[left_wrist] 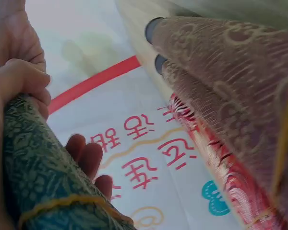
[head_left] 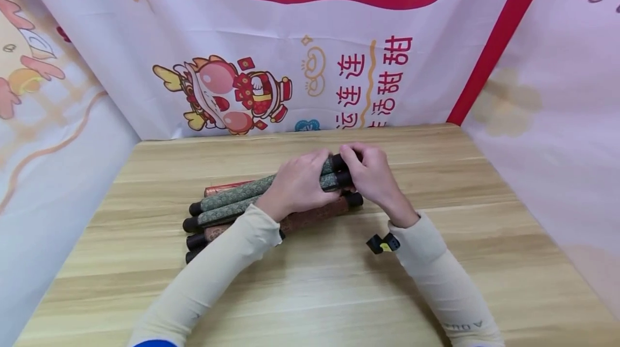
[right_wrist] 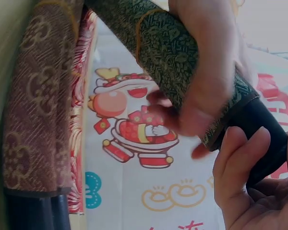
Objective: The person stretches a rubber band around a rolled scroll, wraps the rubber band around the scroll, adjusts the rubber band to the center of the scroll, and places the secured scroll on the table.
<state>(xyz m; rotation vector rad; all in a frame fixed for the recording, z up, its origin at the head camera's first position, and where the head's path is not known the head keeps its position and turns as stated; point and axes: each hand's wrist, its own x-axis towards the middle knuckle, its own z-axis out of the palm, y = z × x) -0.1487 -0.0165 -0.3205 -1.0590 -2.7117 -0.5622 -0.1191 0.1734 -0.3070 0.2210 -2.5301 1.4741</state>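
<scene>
Two green patterned scrolls with black end knobs lie side by side, slanting up to the right, over other rolled scrolls. My left hand grips both green scrolls towards their right ends, its fingers wrapped round the cloth. At the right tip, my right hand holds the black knobs between thumb and fingers; the right wrist view shows the fingers curled on a black knob. Brown patterned scrolls lie below and nearer, with a red patterned scroll behind. A yellow band circles the green cloth.
The scrolls are on a wood-grain table. A white printed cloth hangs at the table's back edge, and printed sheets stand at the left and right sides. A small black camera sits at the right wrist.
</scene>
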